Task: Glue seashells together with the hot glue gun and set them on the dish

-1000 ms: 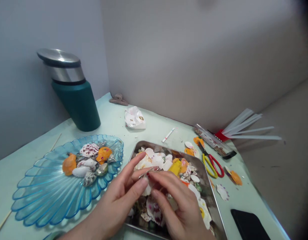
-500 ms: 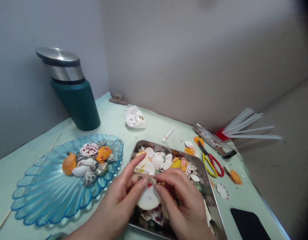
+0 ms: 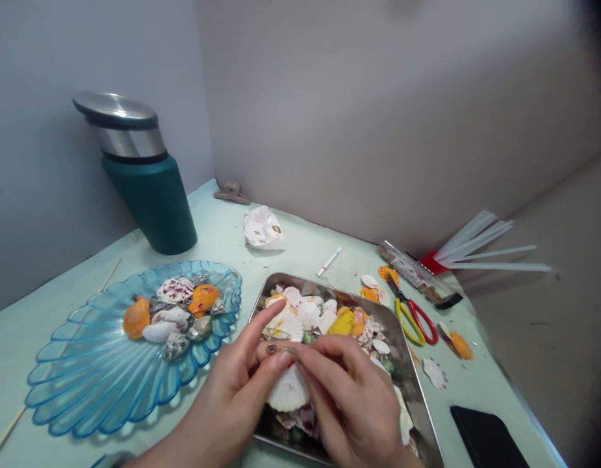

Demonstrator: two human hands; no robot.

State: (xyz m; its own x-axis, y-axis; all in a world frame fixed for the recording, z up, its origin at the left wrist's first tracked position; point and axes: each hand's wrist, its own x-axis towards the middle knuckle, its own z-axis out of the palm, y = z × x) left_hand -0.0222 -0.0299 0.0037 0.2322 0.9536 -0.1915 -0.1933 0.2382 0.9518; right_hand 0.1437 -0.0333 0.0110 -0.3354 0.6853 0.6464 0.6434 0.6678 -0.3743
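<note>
A white scallop shell point(image 3: 287, 390) hangs between my two hands over the metal tray, a small red mark near its upper edge. Thumb and fingers of my left hand point(image 3: 234, 380) grip its top from the left, the index finger raised. My right hand point(image 3: 356, 387) pinches at the same top edge, its fingertips against the left ones. Whatever else lies between the fingertips is too small or hidden to tell. Beneath the hands, the steel tray point(image 3: 427, 409) is full of white, yellow, orange and speckled shells, partly covered by the hands.
Left stands a blue shell-shaped dish point(image 3: 86, 383) holding several shells, with a green bottle point(image 3: 151, 201) behind. Scissors point(image 3: 411, 315), loose orange shells point(image 3: 460, 344) and a black phone point(image 3: 485, 435) lie right. Farther back are a crumpled white packet point(image 3: 264, 229) and glue sticks point(image 3: 475, 244).
My right fingers have closed in over the shell's top edge, now covering most of the red mark. My left hand has barely moved.
</note>
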